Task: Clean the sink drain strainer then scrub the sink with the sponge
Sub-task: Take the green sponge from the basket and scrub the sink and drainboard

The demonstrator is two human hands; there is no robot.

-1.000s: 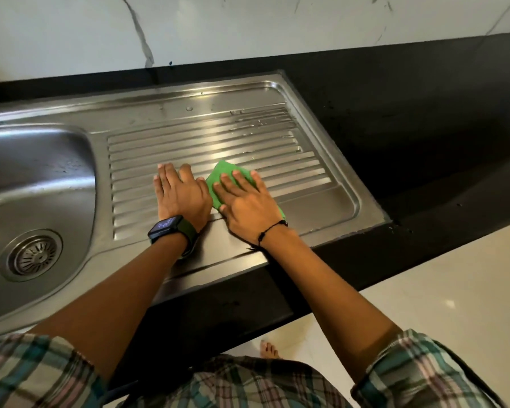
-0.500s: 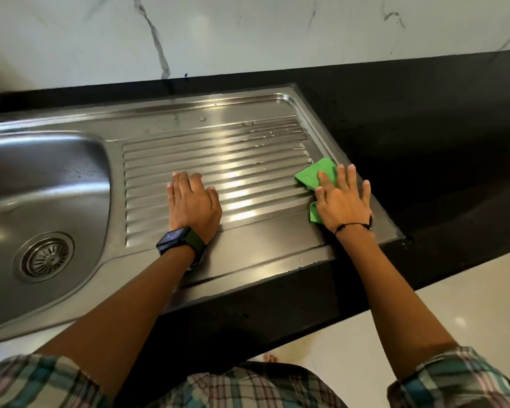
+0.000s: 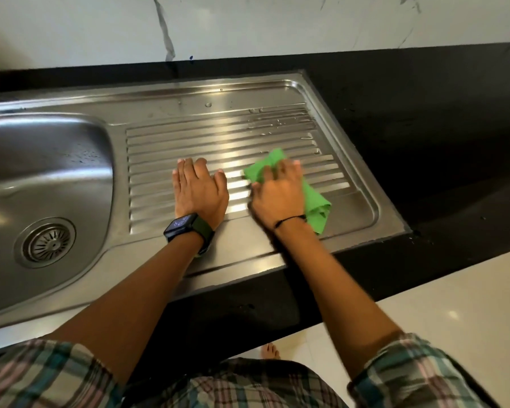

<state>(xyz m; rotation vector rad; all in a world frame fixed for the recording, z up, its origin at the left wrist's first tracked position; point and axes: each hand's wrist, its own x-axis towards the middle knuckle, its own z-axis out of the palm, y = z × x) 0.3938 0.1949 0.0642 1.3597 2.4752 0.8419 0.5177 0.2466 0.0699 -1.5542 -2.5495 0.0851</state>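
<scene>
A steel sink [image 3: 56,160] fills the left of the view, with its round drain strainer [image 3: 45,242] seated in the basin floor. To its right lies the ribbed steel drainboard [image 3: 218,136]. My right hand [image 3: 277,195] presses a thin green sponge cloth [image 3: 315,204] flat on the ribs near the drainboard's front right. My left hand [image 3: 199,189], with a dark watch on the wrist, rests palm down on the ribs just left of it, fingers spread and holding nothing.
A black countertop [image 3: 424,113] surrounds the sink, running right and along the front edge. A white marble-look wall [image 3: 248,25] stands behind. Water drops [image 3: 265,119] sit on the drainboard's far ribs. Pale floor tiles [image 3: 454,304] and a bare foot [image 3: 270,351] show below.
My right hand has swept the green sponge cloth from beside my left hand out to the drainboard's right edge and back leftward. My left hand stayed planted on the ribs.
</scene>
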